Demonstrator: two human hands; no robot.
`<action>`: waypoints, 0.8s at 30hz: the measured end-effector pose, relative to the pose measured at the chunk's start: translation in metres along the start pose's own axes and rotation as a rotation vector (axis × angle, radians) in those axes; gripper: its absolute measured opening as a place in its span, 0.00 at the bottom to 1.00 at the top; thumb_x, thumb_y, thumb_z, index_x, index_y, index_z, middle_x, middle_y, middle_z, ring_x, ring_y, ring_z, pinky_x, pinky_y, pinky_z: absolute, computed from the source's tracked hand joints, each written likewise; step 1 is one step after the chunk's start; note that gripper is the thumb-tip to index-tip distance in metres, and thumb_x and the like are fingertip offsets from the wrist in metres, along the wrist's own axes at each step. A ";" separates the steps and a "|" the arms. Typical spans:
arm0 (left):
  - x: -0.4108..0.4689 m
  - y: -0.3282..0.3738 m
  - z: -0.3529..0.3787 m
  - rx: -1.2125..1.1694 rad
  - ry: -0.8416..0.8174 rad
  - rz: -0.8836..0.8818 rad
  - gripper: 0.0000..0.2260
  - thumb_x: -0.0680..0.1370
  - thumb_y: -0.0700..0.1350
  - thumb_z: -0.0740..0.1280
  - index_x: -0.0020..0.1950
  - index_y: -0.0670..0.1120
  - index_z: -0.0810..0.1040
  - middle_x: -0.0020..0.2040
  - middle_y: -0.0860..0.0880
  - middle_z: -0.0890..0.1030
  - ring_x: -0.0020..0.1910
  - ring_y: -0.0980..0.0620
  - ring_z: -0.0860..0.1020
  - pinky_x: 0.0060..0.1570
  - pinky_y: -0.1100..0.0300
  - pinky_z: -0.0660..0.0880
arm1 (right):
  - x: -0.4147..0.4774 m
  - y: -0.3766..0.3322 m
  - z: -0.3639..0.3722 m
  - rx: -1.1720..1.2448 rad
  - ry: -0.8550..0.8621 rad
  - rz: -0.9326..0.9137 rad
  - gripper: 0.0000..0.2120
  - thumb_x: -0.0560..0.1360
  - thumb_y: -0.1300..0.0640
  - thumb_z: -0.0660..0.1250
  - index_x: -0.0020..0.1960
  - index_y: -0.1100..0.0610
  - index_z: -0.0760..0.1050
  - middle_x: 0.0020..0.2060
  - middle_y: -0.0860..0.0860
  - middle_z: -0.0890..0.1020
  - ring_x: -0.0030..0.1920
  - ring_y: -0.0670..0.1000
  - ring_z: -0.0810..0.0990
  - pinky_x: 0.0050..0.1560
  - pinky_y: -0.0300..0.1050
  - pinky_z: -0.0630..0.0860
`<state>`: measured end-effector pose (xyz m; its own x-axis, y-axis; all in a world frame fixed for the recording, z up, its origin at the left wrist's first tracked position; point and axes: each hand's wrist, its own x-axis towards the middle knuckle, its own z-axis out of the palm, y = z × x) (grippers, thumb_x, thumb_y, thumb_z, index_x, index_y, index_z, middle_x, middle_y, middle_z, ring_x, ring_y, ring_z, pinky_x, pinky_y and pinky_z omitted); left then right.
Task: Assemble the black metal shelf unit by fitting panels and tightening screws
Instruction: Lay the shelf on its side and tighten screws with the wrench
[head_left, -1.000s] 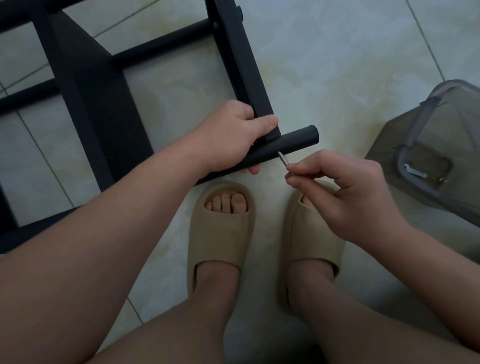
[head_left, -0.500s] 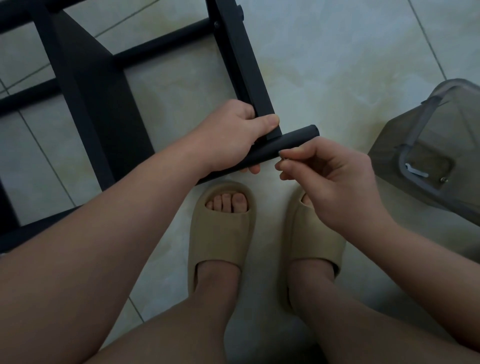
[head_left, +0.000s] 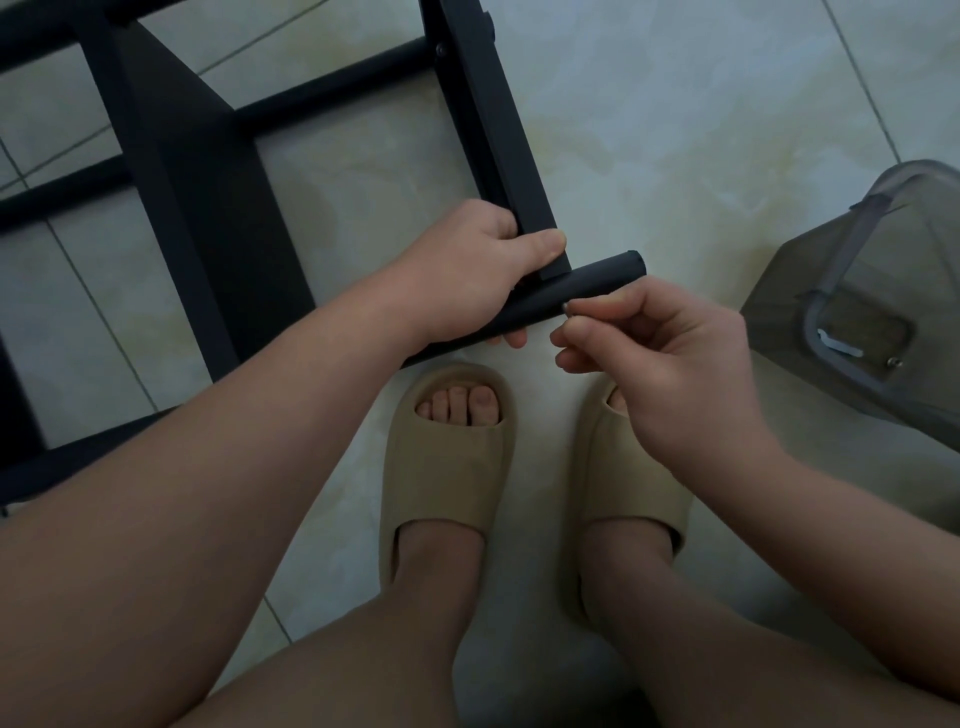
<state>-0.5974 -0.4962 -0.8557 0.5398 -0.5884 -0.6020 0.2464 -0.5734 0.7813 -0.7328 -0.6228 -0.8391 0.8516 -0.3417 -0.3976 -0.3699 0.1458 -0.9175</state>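
Note:
The black metal shelf frame lies on the tiled floor at the upper left. My left hand grips its black round tube where a flat black upright meets it. My right hand pinches a small silver screw between thumb and forefinger. The screw's tip touches the side of the tube, just right of my left hand. Most of the screw is hidden by my fingers.
A translucent grey plastic box stands on the floor at the right, with a small metal part inside. My feet in beige slippers rest on the pale tiles below the tube.
My right hand has brought the screw up from a little below the tube to its side and is turning it there. My left hand has kept its hold.

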 end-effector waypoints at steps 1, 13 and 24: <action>0.000 0.000 0.000 -0.002 -0.002 0.002 0.21 0.80 0.54 0.62 0.49 0.35 0.80 0.35 0.38 0.83 0.30 0.43 0.82 0.34 0.53 0.76 | 0.000 -0.001 0.001 0.019 0.001 0.012 0.08 0.75 0.70 0.71 0.44 0.59 0.80 0.35 0.53 0.86 0.36 0.50 0.85 0.42 0.40 0.81; 0.000 -0.001 -0.001 0.007 -0.003 -0.001 0.21 0.81 0.54 0.63 0.51 0.34 0.79 0.36 0.38 0.83 0.30 0.44 0.83 0.34 0.52 0.76 | 0.004 -0.005 -0.002 -0.025 -0.044 -0.002 0.07 0.76 0.72 0.69 0.44 0.62 0.79 0.32 0.50 0.84 0.34 0.49 0.84 0.41 0.41 0.81; -0.003 0.001 0.000 0.004 -0.003 -0.004 0.19 0.82 0.52 0.62 0.49 0.35 0.80 0.33 0.43 0.83 0.29 0.45 0.82 0.33 0.54 0.75 | 0.008 -0.005 0.001 -0.135 -0.013 -0.002 0.09 0.74 0.70 0.73 0.41 0.59 0.77 0.38 0.54 0.85 0.35 0.51 0.85 0.40 0.40 0.82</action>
<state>-0.5981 -0.4953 -0.8531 0.5362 -0.5880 -0.6056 0.2453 -0.5779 0.7784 -0.7233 -0.6254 -0.8375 0.8567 -0.3294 -0.3970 -0.4144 0.0190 -0.9099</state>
